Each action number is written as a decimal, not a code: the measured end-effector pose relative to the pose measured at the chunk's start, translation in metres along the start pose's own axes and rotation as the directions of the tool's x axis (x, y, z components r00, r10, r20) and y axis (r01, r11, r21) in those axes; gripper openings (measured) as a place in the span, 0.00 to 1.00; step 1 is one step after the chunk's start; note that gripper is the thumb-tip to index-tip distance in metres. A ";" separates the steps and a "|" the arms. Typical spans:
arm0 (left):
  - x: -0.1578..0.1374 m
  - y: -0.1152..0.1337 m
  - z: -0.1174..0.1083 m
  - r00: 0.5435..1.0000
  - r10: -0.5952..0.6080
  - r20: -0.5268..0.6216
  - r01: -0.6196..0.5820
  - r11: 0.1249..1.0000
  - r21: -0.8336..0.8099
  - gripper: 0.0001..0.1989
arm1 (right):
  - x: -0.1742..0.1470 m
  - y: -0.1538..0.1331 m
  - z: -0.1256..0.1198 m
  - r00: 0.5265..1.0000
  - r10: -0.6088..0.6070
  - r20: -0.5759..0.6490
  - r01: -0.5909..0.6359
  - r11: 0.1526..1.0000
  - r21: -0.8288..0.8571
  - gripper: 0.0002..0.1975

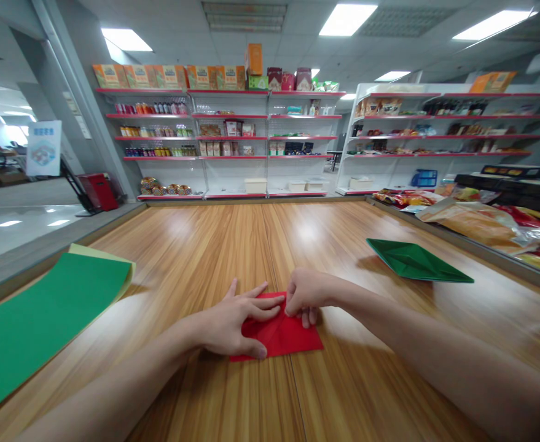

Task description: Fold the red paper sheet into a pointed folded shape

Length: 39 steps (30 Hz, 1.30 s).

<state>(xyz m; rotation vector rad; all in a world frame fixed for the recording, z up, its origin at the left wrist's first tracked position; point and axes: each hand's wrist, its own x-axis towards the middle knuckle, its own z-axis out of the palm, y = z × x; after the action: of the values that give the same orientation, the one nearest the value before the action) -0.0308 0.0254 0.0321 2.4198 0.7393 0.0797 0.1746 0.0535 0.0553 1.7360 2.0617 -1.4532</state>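
A red sheet of paper (pixel 281 339) with crease lines lies on the wooden table in front of me. Across its left part rests my left hand (pixel 237 319), fingers spread and pressing the paper flat. My right hand (pixel 304 298) is at the paper's upper right, its fingers curled and pinched against the surface. Whether a fold of the paper is between those fingertips is hidden. Off to the right sits a folded green paper piece (pixel 417 261), and both hands are apart from it.
At the left lies a stack of green paper (pixel 53 307) with a yellowish sheet beneath. Packaged food (pixel 477 221) lines the right side beyond the table's raised edge. Shelves of goods (pixel 233 126) stand past the far edge of the wooden table (pixel 214 239).
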 end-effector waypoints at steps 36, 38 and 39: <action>0.002 0.000 0.008 0.994 -0.047 -0.102 0.053 0.997 0.058 0.36 | 0.037 0.047 -0.049 0.953 -0.168 -0.252 0.179 0.984 0.018 0.04; 0.003 0.000 0.011 0.991 -0.054 -0.121 0.066 0.993 0.093 0.31 | 0.036 0.043 -0.045 0.956 -0.204 -0.210 0.211 0.977 0.014 0.04; 0.004 0.000 0.012 0.991 -0.056 -0.124 0.069 0.992 0.106 0.28 | 0.035 0.042 -0.043 0.958 -0.215 -0.188 0.221 0.975 0.008 0.04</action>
<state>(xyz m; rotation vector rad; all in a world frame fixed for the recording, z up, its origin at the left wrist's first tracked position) -0.0251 0.0212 0.0219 2.5117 0.8950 0.1653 0.2166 0.1043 0.0334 1.7649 2.4074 -1.4298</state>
